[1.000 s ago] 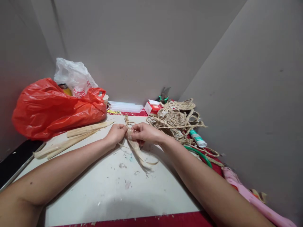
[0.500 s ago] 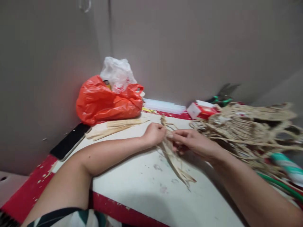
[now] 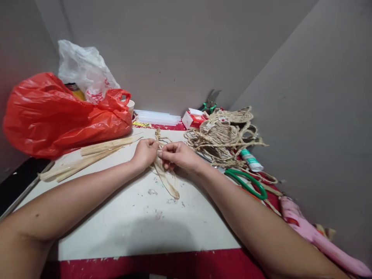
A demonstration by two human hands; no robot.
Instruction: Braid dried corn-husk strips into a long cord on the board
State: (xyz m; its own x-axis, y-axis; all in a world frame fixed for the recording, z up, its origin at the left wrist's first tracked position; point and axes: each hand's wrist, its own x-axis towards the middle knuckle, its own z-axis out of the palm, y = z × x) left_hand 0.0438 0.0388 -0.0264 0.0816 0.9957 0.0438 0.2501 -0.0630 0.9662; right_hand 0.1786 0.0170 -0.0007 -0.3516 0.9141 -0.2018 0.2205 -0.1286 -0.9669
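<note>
A pale, dried leaf strip hangs from between my hands over the white board, its wide loose end pointing toward me. Beyond my fingers it runs into a short twisted cord with thin loose strands. My left hand is closed in a pinch on the strip near the cord. Right beside it, my right hand pinches the same strip with thumb and forefinger. The exact grip points are partly hidden by the fingers. More dried leaf strips lie flat on the board, left of my left hand.
A red plastic bag and a phone sit at left. Clear sticks and a small red-white box stand behind. Coiled rope, green-handled scissors, a teal-white tube and a pink object lie right.
The view has swung right, so the whole scene sits further left and the pink object shows. Both hands keep their pinch on the strip, whose loose end now looks narrower and less splayed.
</note>
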